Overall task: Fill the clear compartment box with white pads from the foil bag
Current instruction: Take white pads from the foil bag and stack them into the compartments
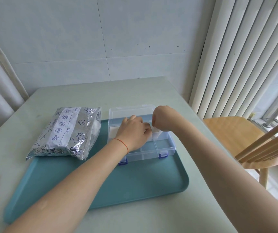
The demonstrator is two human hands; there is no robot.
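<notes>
both arms reach forward, left grip [135,132] and right grip [160,120] curled together.

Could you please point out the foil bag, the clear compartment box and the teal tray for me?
foil bag [64,132]: head view, on its printed top face.
clear compartment box [164,145]: head view, on an empty front compartment.
teal tray [134,185]: head view, on its bare floor in front of the box.

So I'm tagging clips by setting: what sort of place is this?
Probably a home dining corner: a pale table, a wooden spindle-back chair and vertical blinds by a window.

"Date:" on foil bag [64,132]
</notes>
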